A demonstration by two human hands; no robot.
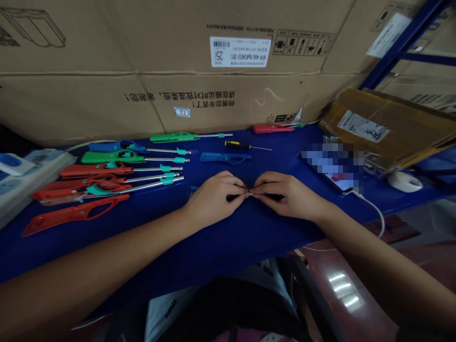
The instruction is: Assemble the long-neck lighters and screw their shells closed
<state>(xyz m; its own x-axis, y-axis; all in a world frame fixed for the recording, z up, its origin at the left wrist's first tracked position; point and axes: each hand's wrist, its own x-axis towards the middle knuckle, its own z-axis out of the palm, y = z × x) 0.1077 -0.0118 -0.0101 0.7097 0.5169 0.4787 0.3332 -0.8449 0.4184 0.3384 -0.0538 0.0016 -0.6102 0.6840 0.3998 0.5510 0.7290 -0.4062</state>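
My left hand (217,202) and my right hand (288,194) meet fingertip to fingertip above the blue tabletop (221,247). Both are closed in a pinch on something tiny between them, too small to name. Just beyond them lie a blue plastic lighter casing (225,157) and a black and yellow screwdriver (238,145). A small blue piece (192,191) shows partly behind my left hand. To the left lie several long-necked lighters, among them a green lighter (114,157) and a red lighter (96,169). A red casing half (76,214) without a metal neck lies nearest me.
Cardboard (107,104) stands upright along the back edge. At right are a phone (331,166) with a white cable (377,209), a brown package (384,128) and a roll of white tape (404,182). A power strip (32,175) lies far left.
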